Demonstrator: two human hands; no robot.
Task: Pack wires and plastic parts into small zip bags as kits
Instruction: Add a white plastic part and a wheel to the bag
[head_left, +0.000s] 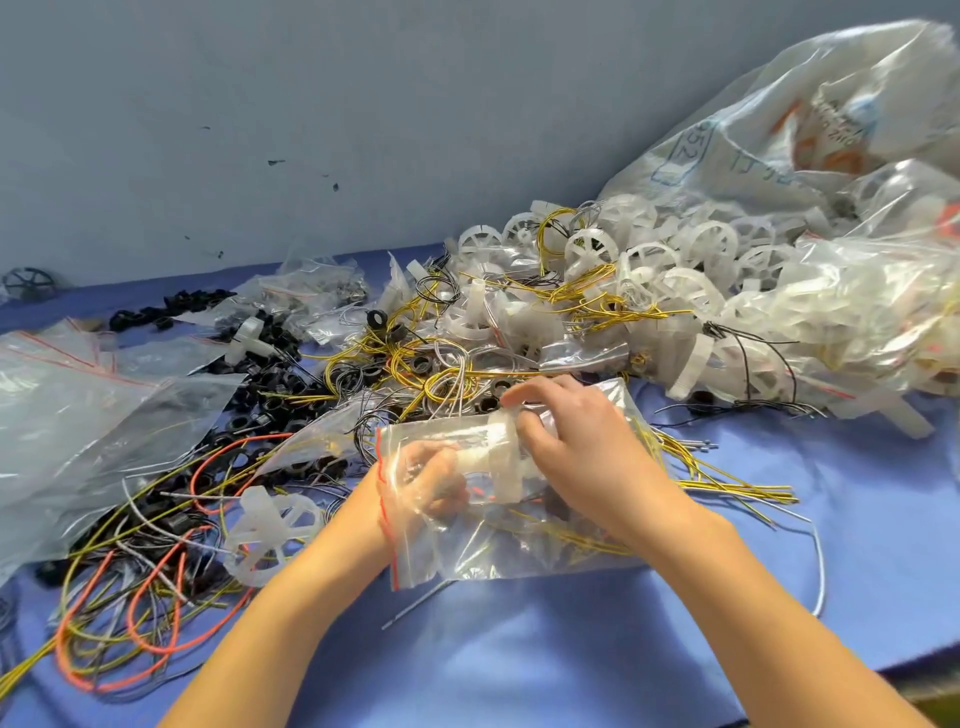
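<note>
Near the middle of the blue table (519, 649), the zip bag (467, 551) holds a white plastic part (500, 460). The left hand (431, 480), inside the bag, grasps the part; the right hand (576, 447) pinches it through the film. The film looks thin and slippery, so it is better gripped at the stiff part.

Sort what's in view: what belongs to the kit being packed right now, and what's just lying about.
In hand: zip bag; white plastic part inside it; left hand inside, gripping it; right hand holding it through the bag.
Lying about: loose white wheel; orange wires; black rings; big sack.
</note>
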